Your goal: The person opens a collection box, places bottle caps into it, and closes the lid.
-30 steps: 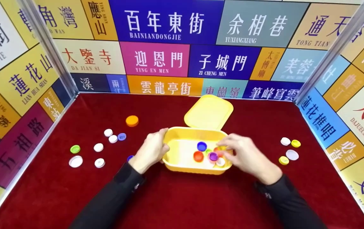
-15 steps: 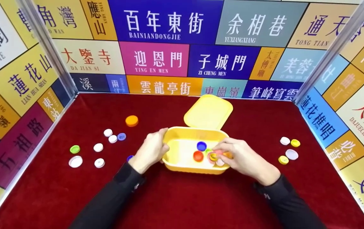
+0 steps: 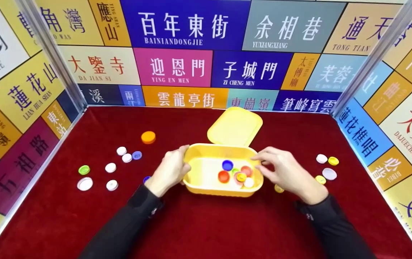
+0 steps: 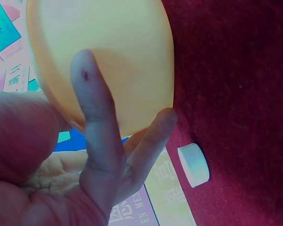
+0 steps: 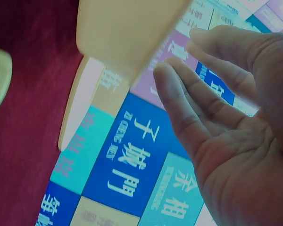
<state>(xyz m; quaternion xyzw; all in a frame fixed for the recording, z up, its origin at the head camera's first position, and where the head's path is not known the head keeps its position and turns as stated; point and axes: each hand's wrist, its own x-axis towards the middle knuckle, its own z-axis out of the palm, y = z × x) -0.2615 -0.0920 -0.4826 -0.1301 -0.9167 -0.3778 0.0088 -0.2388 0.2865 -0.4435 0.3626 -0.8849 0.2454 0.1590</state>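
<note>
A yellow plastic box [image 3: 224, 191] stands on the red cloth, with several bottle caps at its right end. Among these are a blue cap [image 3: 227, 165], a red cap [image 3: 223, 176], a yellow cap [image 3: 241, 177] and a white cap [image 3: 249, 182]. My left hand [image 3: 169, 169] grips the box's left end; in the left wrist view its fingers [image 4: 101, 113] lie against the outer wall. At the opposite end, my right hand [image 3: 285, 174] hovers by the rim. Nothing shows between its extended fingers [image 5: 179, 103] and thumb in the right wrist view.
Behind the box lies its yellow lid [image 3: 235, 126]. On the left are an orange cap [image 3: 148, 137], a green cap [image 3: 84, 169] and several white caps [image 3: 110, 167]. More caps, including a yellow cap [image 3: 333, 160], lie right. Printed panels [image 3: 180, 68] enclose the cloth.
The yellow cap has left my right hand and now sits where the purple cap showed. That hand has drawn back rightward to the rim. The left hand keeps its grip.
</note>
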